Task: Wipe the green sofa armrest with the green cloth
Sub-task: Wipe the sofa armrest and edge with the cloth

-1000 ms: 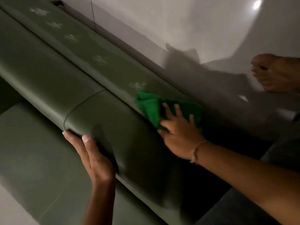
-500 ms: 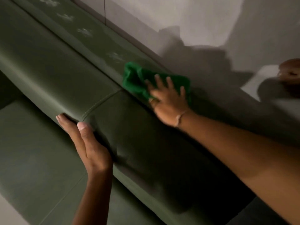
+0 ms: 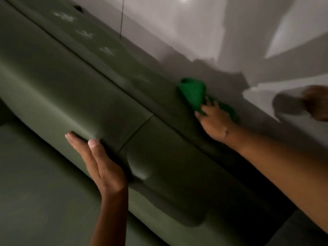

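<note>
The dark green sofa armrest [image 3: 85, 89] runs diagonally from the top left to the bottom right. A bright green cloth [image 3: 194, 94] lies bunched on its flat top strip near the outer edge. My right hand [image 3: 215, 121] presses down on the cloth with spread fingers, covering its lower part. My left hand [image 3: 99, 162] rests flat against the padded inner side of the armrest, fingers straight, holding nothing. Several pale smudges [image 3: 106, 50] dot the top strip further up and left of the cloth.
The sofa seat [image 3: 35, 183] lies at the lower left below the armrest. A pale shiny floor [image 3: 195, 29] stretches beyond the armrest at the top. A bare foot [image 3: 316, 103] stands on the floor at the right edge. Shadows fall across the floor.
My right hand slid the cloth up-left along the top strip over one smudge, then back to the right. My left hand stays pressed on the armrest's side. The view shifted.
</note>
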